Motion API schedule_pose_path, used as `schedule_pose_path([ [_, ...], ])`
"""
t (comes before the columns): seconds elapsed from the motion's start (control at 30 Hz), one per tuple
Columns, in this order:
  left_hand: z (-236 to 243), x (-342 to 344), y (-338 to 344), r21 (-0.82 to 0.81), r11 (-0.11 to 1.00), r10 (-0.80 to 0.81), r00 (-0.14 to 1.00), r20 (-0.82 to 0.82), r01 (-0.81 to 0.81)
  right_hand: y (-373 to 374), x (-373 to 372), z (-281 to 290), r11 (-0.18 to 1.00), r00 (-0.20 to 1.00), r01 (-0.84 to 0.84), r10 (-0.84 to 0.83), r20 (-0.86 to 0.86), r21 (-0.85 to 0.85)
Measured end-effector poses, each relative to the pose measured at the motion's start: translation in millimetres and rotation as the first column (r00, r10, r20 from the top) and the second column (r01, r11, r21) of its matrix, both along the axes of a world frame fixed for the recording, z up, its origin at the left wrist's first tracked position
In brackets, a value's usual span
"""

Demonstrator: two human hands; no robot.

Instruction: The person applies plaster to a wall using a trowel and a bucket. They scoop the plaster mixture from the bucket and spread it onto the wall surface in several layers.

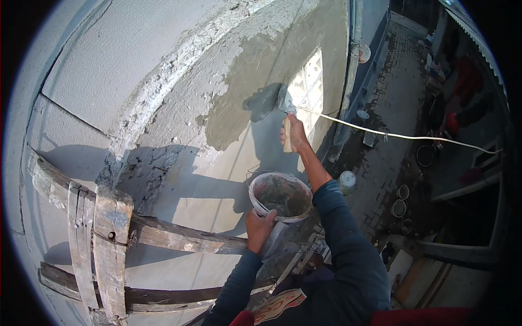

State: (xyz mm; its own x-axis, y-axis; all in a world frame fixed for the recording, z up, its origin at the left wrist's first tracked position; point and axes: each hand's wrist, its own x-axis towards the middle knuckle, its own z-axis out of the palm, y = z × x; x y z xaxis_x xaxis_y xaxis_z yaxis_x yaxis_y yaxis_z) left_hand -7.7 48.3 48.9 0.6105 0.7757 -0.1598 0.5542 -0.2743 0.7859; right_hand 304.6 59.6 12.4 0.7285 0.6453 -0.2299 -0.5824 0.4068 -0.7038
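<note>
My right hand point(295, 135) is closed round the wooden handle of a trowel point(284, 102), its grey blade up by the wall beside a bright lattice opening point(308, 87). Dark wet mortar point(231, 87) covers part of the rough wall left of the blade. Below, my left hand point(261, 227) grips the near left rim of a whitish bucket point(254, 202), thumb over the edge. Grey mortar coats the bucket's inside. Whether the blade touches the wall, I cannot tell.
Weathered timber scaffolding point(111, 239) crosses the lower left. A pale cable point(370, 130) runs from the opening to the right. Far below lies a paved alley point(389, 92) with a lidded bucket point(347, 179) and several round containers. A pipe point(350, 70) runs along the wall's edge.
</note>
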Motion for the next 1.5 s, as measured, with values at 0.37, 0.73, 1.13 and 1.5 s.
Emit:
schedule_pose_path([
  [0.37, -22.7, -1.3, 9.7, 0.024, 0.999, 0.022, 0.998, 0.054, -0.024, 1.4, -16.0, 21.3, 0.954, 0.979, -0.14, 0.173, -0.104, 0.265],
  [0.73, -17.2, -2.1, 11.6, -0.13, 0.992, 0.001, 1.0, 0.006, -0.001, -7.8, -58.8, 10.9, 0.945, 0.957, -0.2, 0.246, -0.157, 0.259],
  [1.13, -29.5, -12.7, 11.6, 0.129, 0.991, -0.029, 1.0, 0.0, 0.029, -63.1, -148.6, 99.2, 0.931, 0.962, -0.272, 0.257, 0.092, 0.244],
  [1.5, -37.5, -4.6, 17.3, 0.056, 0.998, 0.037, 0.999, -0.009, -0.036, -303.2, -215.9, 42.7, 0.891, 0.962, -0.022, 0.142, 0.232, -0.453],
])
